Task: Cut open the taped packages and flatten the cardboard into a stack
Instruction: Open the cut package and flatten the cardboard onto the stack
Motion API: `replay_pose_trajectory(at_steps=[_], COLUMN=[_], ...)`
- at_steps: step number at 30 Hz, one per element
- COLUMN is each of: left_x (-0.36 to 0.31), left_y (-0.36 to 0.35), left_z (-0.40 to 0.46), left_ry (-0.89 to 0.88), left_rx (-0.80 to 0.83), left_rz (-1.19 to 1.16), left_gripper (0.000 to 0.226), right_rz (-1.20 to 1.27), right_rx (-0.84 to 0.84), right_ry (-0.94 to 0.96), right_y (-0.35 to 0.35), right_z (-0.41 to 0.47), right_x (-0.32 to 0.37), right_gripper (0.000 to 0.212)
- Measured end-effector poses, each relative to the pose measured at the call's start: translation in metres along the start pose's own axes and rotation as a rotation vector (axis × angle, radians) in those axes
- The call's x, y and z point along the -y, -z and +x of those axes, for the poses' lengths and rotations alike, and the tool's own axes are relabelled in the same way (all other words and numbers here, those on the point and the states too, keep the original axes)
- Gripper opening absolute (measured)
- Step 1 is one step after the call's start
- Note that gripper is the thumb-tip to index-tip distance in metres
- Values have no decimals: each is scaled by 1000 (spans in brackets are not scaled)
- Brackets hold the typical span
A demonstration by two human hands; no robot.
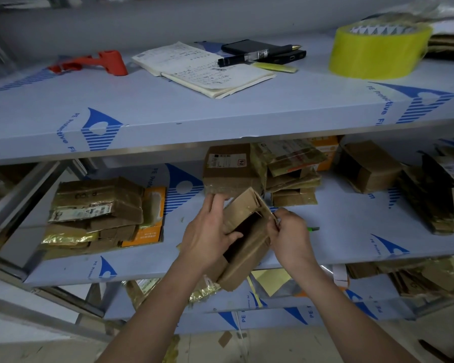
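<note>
The shelf [247, 111] is pale blue-grey film with a repeated blue logo of stripes and blue lettering. On it lie a red-orange tape dispenser [95, 63], a white notebook [205, 68] with dark handwriting, a black pen [257, 55] with a gold tip, a black phone [262, 49], and a translucent yellow tape roll [378, 51]. The opened box [247, 237] is plain brown cardboard with glossy clear tape, and the flattened stack [97, 213] is brown with gold-shiny tape, a white label and an orange box [148, 229].

Bare shelf [351, 226] right of hands; flattened stack [100, 213] blocks left.
</note>
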State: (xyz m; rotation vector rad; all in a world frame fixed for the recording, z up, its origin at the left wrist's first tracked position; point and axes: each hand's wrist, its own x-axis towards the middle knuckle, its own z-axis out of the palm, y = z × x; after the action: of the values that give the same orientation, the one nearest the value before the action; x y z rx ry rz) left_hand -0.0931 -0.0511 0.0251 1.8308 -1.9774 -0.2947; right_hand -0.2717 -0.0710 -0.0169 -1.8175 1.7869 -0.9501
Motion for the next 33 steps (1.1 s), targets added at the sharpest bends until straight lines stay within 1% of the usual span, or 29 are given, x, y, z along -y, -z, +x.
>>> replay_pose_trajectory(at_steps=[1, 3, 6, 8, 10, 12, 13, 15, 16, 17, 18, 21, 22, 23, 24, 26, 28, 29, 31, 32, 33], left_x=[0, 3, 10, 15, 18, 19, 19, 20, 19, 19, 18, 18, 18, 19, 19, 20, 22, 23, 23, 23, 23], left_y=[0, 0, 0, 2, 7, 16, 21, 30, 33, 33, 31, 18, 12, 3, -4, -16, -24, -27, -31, -33, -34], left_z=[-1, -3, -5, -4, -2, -2, -2, -2, -1, -1, 0, 3, 4, 5, 6, 5, 3, 2, -4, -8, -13], left_ry=[-18, -50, -83, -102, -73, 9, 44, 95, 123, 137, 154, 195, 184, 127, 55, -90, -193, -231, -310, -328, -327], left_rx=[-2, -29, -62, -27, 43, 164, 230, 338, 381, 387, 352, 139, 95, 62, 18, -94, -233, -302, -398, -395, -357], left_rz=[50, 81, -35, -168, -332, -483, -525, -576, -601, -597, -580, -522, -496, -460, -408, -311, -146, -23, 227, 312, 360], left_gripper=[75, 68, 53, 52, 54, 51, 47, 24, 17, 21, 23, 7, 16, 21, 22, 15, 5, 6, 21, 28, 34], right_rz=[-7, -10, 57, 86, 122, 173, 185, 191, 185, 178, 177, 209, 192, 174, 157, 115, 101, 97, 108, 116, 126], right_rx=[-8, -15, -9, 6, 42, 81, 98, 134, 156, 179, 199, 188, 177, 172, 174, 169, 139, 130, 134, 135, 134], right_ry=[-5, -1, 11, 0, -27, -59, -73, -100, -109, -116, -125, -186, -191, -181, -162, -120, -80, -70, -95, -108, -109], right_y=[1, 2, -1, -5, -9, -13, -14, -15, -15, -14, -14, -13, -12, -12, -12, -13, -16, -19, -20, -21, -23], right_z=[0, 0, -1, -1, -1, -2, -2, -4, -4, -6, -7, -12, -14, -15, -16, -18, -18, -17, -17, -17, -17], right_x=[0, -2, -5, -11, -18, -25, -28, -34, -37, -40, -43, -48, -50, -51, -52, -52, -55, -56, -52, -49, -45], right_gripper=[16, 12, 10, 11, 9, 9, 9, 8, 8, 10, 14, 29, 32, 32, 30, 25, 25, 29, 41, 46, 49])
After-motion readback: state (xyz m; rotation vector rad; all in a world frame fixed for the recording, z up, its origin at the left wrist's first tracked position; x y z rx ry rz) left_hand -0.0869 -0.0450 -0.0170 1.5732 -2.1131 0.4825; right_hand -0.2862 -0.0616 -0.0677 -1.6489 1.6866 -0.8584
